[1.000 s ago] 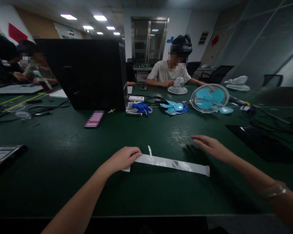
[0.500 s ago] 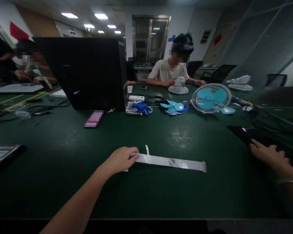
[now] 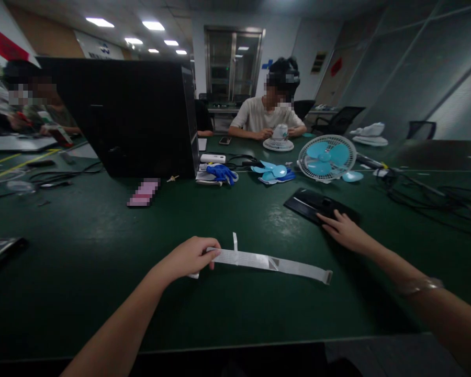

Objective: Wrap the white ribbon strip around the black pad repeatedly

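Observation:
My left hand (image 3: 196, 256) is closed around one end of a flat white ribbon cable (image 3: 255, 260). The cable stretches to the right just above the green table, with a small connector at its far end and a strip of tape sticking up near my fingers. Fingers spread, my right hand (image 3: 347, 230) rests on the near edge of a thin black panel (image 3: 317, 204). The panel lies on the table to the right of the middle; its exact kind is unclear.
A large black computer case (image 3: 121, 115) stands at the back left. Near it lie a pink phone (image 3: 143, 192), keys (image 3: 173, 178) and blue gloves (image 3: 222, 173). A fan head (image 3: 325, 157) and cables (image 3: 435, 201) occupy the right. Across the table, a person (image 3: 267, 115) handles a white fan part.
My right hand and the black panel have moved left, from the table's right side toward the middle. The left hand still holds the ribbon cable, and the view has turned slightly right.

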Demonstrator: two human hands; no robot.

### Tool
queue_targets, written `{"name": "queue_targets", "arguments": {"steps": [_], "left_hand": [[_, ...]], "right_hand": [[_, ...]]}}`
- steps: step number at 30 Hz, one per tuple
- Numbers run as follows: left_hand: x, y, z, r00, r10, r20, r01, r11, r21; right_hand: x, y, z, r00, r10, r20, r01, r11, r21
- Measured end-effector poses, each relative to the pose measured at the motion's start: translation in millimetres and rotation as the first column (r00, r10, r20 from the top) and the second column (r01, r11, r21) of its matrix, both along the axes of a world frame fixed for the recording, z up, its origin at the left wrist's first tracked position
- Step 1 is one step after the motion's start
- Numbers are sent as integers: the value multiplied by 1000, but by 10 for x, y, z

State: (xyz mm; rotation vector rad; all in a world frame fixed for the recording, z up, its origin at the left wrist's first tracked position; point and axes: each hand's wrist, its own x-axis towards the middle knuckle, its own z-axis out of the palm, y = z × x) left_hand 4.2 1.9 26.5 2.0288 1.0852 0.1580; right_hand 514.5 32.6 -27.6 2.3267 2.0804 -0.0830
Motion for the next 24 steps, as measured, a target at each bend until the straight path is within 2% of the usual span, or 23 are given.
{"name": "queue_targets", "arguments": {"steps": [3, 6, 9, 11, 16, 18, 21, 24], "left_hand": [[-35, 13, 4, 1000, -26, 5, 27, 998, -52], [-69, 29, 0, 1000, -19, 10, 21, 987, -162], [-89, 35, -11, 999, -29, -14, 25, 971, -236], [-99, 39, -27, 999, -37, -29, 28, 964, -266], [-131, 54, -70, 998, -55, -20, 45, 936, -349], [-135, 53, -63, 998, -60, -12, 51, 928, -370], [-126, 41, -20, 999, -47, -1, 44, 934, -356], [-115, 38, 11, 1000, 8, 27, 1, 943, -332]], "right_hand": [[-629, 51, 17, 980, 199, -6, -199, 980, 17], [-1244, 12, 119, 914, 406, -15, -406, 914, 21], [-1731, -94, 242, 846, 527, -75, -529, 849, -1], [-1957, -180, 301, 798, 590, -122, -596, 803, -17], [-2224, -395, 361, 663, 724, -189, -741, 671, -28], [-2251, -455, 376, 634, 741, -220, -765, 643, -35], [-2246, -493, 430, 639, 720, -271, -758, 650, -63], [-2235, -511, 540, 674, 650, -352, -715, 694, -88]]}}
